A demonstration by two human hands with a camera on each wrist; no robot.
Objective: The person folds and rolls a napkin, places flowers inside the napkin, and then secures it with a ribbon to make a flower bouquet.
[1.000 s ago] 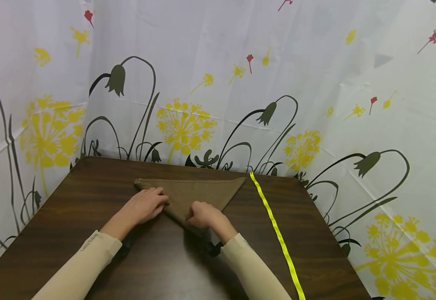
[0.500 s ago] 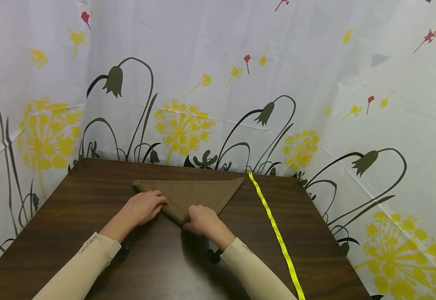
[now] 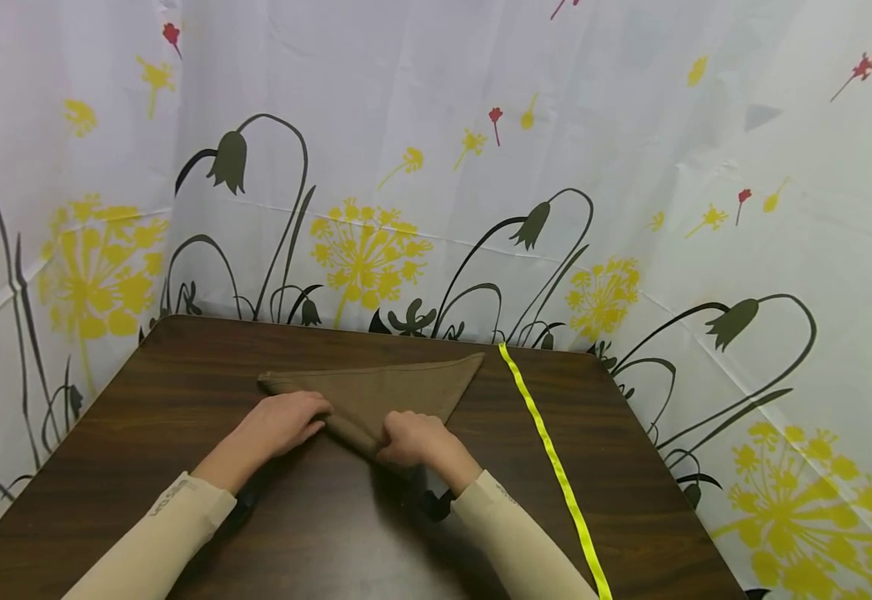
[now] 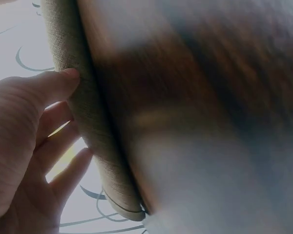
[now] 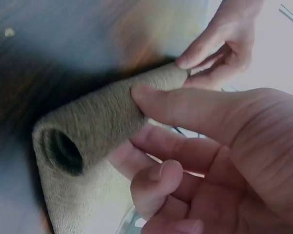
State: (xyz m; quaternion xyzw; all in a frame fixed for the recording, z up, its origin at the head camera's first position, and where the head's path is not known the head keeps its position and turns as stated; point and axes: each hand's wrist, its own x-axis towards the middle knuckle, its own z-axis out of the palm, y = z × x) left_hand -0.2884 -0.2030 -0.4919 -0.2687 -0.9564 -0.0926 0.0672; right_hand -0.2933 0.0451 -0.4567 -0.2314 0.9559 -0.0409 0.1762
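A brown cloth (image 3: 398,387) lies on the table as a triangle, its near-left edge turned into a roll. The left hand (image 3: 283,425) holds this roll toward its left end. In the left wrist view, the thumb presses the rolled cloth (image 4: 90,112) from one side and the fingers lie on the other. Farther right, the right hand (image 3: 423,442) pinches the roll near the triangle's near corner. Seen from the right wrist, the rolled cloth (image 5: 102,112) shows a hollow open end, with the thumb on top and fingers beneath.
A yellow tape strip (image 3: 548,450) runs from the far edge to the near side of the dark wooden table (image 3: 316,533), right of the cloth. A white curtain (image 3: 421,100) printed with flowers hangs behind and at both sides.
The cloth's near-left edge has been rolled inward, and its left corner has shifted slightly left and nearer. The left hand has moved a little nearer; the right hand has shifted slightly right.
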